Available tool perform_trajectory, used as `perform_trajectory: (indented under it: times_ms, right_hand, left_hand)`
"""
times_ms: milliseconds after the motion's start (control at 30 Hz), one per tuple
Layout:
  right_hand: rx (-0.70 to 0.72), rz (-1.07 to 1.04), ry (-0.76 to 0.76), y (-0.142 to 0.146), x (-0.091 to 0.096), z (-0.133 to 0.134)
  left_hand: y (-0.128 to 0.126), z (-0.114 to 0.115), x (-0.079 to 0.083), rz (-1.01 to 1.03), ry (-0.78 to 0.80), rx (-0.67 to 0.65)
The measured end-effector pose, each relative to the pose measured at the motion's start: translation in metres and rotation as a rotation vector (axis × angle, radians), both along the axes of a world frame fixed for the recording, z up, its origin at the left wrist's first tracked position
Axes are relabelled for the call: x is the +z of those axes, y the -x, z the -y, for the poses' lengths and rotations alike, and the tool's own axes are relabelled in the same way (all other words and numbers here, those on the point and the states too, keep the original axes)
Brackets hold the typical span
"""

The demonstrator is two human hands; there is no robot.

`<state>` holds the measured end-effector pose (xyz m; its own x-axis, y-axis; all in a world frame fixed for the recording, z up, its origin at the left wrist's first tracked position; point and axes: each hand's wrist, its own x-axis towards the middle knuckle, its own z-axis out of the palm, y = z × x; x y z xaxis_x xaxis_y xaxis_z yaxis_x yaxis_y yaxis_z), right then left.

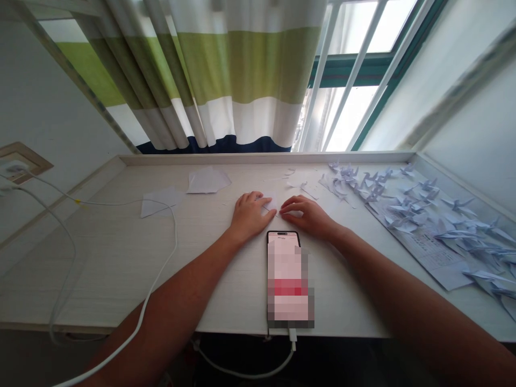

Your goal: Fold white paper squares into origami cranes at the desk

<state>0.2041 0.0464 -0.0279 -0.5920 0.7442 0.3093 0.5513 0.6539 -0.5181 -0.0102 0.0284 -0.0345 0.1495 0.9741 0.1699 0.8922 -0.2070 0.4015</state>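
Note:
A small folded piece of white paper (pixel 267 203) lies on the table between my hands. My left hand (pixel 250 215) rests over its left side, thumb and forefinger pressing it against the tabletop; part of the sheet is hidden beneath the fingers. Just right of the paper is my right hand (pixel 306 215), its fingers loosely bent and its thumb apart from them, with nothing visible in its grasp. Directly below both hands lies a phone (pixel 282 269) with a lit, partly blurred screen.
Several folded paper cranes (pixel 411 207) spread over the right side, some on a printed sheet (pixel 439 255). Paper squares (pixel 207 180) are stacked at the back left, near another sheet (pixel 159 201). A white cable (pixel 176 236) crosses the left side and my left arm. Curtains (pixel 250 70) hang behind.

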Motion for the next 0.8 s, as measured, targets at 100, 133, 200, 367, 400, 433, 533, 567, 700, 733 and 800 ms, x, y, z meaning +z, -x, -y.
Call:
perform_trajectory:
  times_ms: [100,133,200,367,400,433,533,567,700,733,800]
  right_hand:
    - [0.043,0.096,-0.030,0.001,0.006,-0.003]
    - [0.060,0.123,-0.040,0.001,0.008,-0.004]
    - [0.094,0.151,-0.064,0.001,0.011,-0.008]
    - [0.163,0.112,-0.098,-0.001,0.007,-0.015]
    - [0.171,0.095,-0.106,-0.002,0.005,-0.016]
    - [0.179,0.082,-0.117,-0.002,0.003,-0.017]
    - [0.187,0.066,-0.148,-0.003,-0.001,-0.018]
    - [0.185,0.068,-0.155,-0.004,-0.001,-0.018]
    - [0.195,0.102,-0.174,-0.005,0.000,-0.015]
    - [0.197,0.101,-0.178,-0.006,0.000,-0.014]
    - [0.190,0.081,-0.183,-0.007,-0.001,-0.012]
  left_hand:
    - [0.001,-0.001,-0.002,0.005,0.013,-0.009]
    - [0.001,-0.001,-0.002,0.008,0.018,-0.010]
    - [0.002,-0.002,-0.002,0.016,0.028,-0.007]
    - [0.000,-0.003,-0.003,0.028,0.047,0.015]
    - [0.000,-0.003,-0.003,0.028,0.047,0.023]
    - [-0.001,-0.003,-0.004,0.028,0.046,0.030]
    - [-0.001,-0.003,-0.006,0.026,0.043,0.039]
    - [-0.001,-0.003,-0.007,0.021,0.045,0.037]
    - [0.000,-0.002,-0.007,-0.025,0.068,0.020]
    - [0.000,-0.002,-0.006,-0.035,0.074,0.020]
    - [0.000,-0.001,-0.005,-0.046,0.079,0.029]
